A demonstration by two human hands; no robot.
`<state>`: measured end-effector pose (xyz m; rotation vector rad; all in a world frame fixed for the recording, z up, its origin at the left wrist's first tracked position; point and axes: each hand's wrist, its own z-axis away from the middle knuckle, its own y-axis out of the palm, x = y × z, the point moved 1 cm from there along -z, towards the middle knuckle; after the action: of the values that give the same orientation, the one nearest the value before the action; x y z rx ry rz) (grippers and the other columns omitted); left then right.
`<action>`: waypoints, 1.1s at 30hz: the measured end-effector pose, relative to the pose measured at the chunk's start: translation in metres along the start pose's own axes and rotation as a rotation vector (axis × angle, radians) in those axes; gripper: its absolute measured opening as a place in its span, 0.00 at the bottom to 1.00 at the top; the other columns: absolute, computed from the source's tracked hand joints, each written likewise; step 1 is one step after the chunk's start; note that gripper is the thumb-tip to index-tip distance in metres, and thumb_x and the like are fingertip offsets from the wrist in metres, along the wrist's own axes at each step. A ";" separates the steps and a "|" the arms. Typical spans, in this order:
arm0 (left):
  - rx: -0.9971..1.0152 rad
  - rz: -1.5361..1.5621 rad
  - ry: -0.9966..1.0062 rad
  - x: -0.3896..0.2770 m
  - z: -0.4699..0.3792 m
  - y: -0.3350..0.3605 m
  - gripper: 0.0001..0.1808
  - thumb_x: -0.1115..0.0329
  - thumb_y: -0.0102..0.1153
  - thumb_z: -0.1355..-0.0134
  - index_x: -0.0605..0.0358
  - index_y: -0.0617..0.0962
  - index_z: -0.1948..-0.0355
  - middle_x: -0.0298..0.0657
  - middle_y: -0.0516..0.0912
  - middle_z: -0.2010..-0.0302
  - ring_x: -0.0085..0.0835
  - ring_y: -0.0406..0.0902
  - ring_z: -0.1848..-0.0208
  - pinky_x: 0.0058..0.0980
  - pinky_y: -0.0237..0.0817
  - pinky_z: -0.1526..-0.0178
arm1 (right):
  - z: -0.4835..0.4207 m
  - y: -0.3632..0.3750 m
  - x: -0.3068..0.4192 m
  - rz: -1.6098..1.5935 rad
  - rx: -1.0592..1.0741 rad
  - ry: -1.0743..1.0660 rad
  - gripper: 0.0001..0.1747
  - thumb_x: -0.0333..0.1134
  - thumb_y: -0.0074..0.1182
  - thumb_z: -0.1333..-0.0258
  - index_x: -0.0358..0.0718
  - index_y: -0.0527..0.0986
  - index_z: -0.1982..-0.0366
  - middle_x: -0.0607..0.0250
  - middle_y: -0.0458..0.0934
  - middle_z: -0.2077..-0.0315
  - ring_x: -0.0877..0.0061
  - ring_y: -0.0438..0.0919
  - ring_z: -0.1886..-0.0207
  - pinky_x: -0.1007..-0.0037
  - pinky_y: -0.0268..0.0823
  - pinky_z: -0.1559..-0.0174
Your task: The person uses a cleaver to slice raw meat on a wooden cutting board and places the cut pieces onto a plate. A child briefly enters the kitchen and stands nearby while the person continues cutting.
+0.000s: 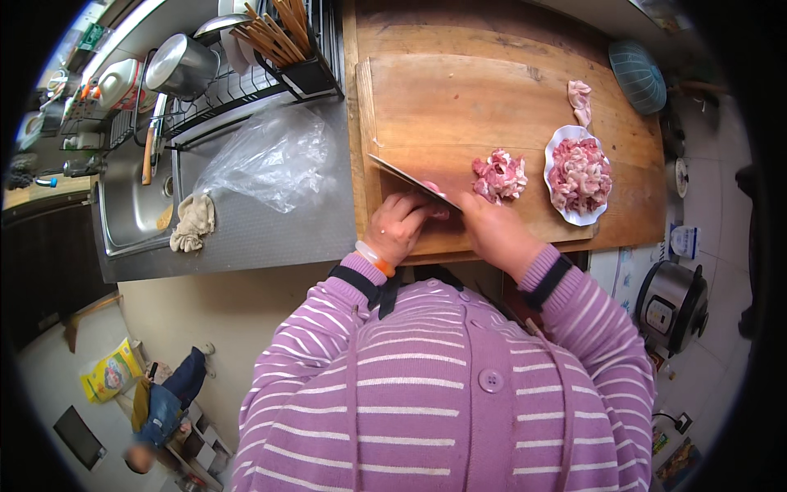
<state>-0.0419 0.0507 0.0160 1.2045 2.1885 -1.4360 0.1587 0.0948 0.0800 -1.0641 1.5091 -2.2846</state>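
My right hand [497,230] is closed around the handle of a kitchen knife [406,177], seen nearly edge-on with its blade reaching up to the left. My left hand [395,226] presses a piece of raw meat [438,212] against the wooden cutting board [430,104], with its fingers close beside the blade. Part of that meat is hidden by the knife and fingers. Right of the knife lies a small heap of cut raw meat [499,175]. A white scalloped plate [577,219] farther right is piled with cut meat [580,172]. Above it rests a pale strip of meat or fat [580,101].
Left of the board are a clear plastic bag [276,160], a rag [194,222] and a sink [132,212]. A dish rack holds chopsticks [276,34] and a metal pot [179,64]. A blue-green mesh basket [637,77] stands far right, an electric cooker [669,307] below. Another person [163,409] is lower left.
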 end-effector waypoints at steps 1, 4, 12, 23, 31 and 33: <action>0.003 0.000 0.007 0.001 0.001 0.000 0.18 0.76 0.61 0.50 0.52 0.85 0.57 0.40 0.81 0.57 0.41 0.79 0.52 0.35 0.73 0.50 | 0.010 -0.002 -0.006 -0.004 0.014 0.039 0.14 0.24 0.49 0.44 0.38 0.68 0.54 0.49 0.78 0.65 0.50 0.81 0.65 0.53 0.73 0.65; -0.017 -0.001 0.005 0.003 0.006 0.003 0.17 0.76 0.60 0.50 0.52 0.85 0.57 0.40 0.81 0.57 0.40 0.80 0.53 0.35 0.73 0.51 | 0.041 -0.015 -0.011 0.020 0.003 0.048 0.12 0.25 0.48 0.42 0.38 0.67 0.55 0.49 0.78 0.66 0.50 0.80 0.67 0.52 0.73 0.67; 0.008 0.029 0.004 0.009 0.012 0.007 0.16 0.75 0.59 0.49 0.53 0.85 0.58 0.40 0.81 0.57 0.41 0.80 0.53 0.35 0.73 0.51 | 0.045 -0.046 0.006 0.101 0.125 0.056 0.10 0.24 0.48 0.42 0.38 0.68 0.57 0.50 0.77 0.69 0.51 0.80 0.68 0.53 0.73 0.66; -0.003 -0.028 -0.046 0.005 0.008 0.005 0.17 0.75 0.60 0.51 0.47 0.86 0.59 0.37 0.82 0.57 0.41 0.79 0.53 0.34 0.74 0.51 | 0.000 -0.022 0.019 0.026 0.107 0.011 0.12 0.23 0.50 0.45 0.37 0.67 0.57 0.49 0.78 0.67 0.50 0.81 0.65 0.54 0.74 0.64; 0.004 -0.007 0.029 0.003 0.011 0.001 0.17 0.76 0.60 0.49 0.49 0.85 0.57 0.39 0.80 0.56 0.41 0.79 0.51 0.36 0.73 0.48 | 0.023 -0.010 -0.014 -0.103 0.032 0.102 0.10 0.25 0.49 0.41 0.36 0.67 0.56 0.45 0.79 0.67 0.49 0.80 0.64 0.53 0.73 0.62; -0.028 0.005 0.045 0.006 0.013 0.003 0.17 0.75 0.60 0.50 0.50 0.85 0.57 0.40 0.80 0.55 0.42 0.79 0.50 0.37 0.73 0.48 | 0.034 -0.022 -0.018 -0.050 0.003 0.101 0.09 0.25 0.48 0.40 0.36 0.67 0.57 0.44 0.79 0.66 0.48 0.80 0.64 0.52 0.72 0.62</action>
<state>-0.0465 0.0434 0.0042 1.2438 2.2261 -1.3851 0.1992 0.0898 0.0979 -1.0100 1.5319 -2.4077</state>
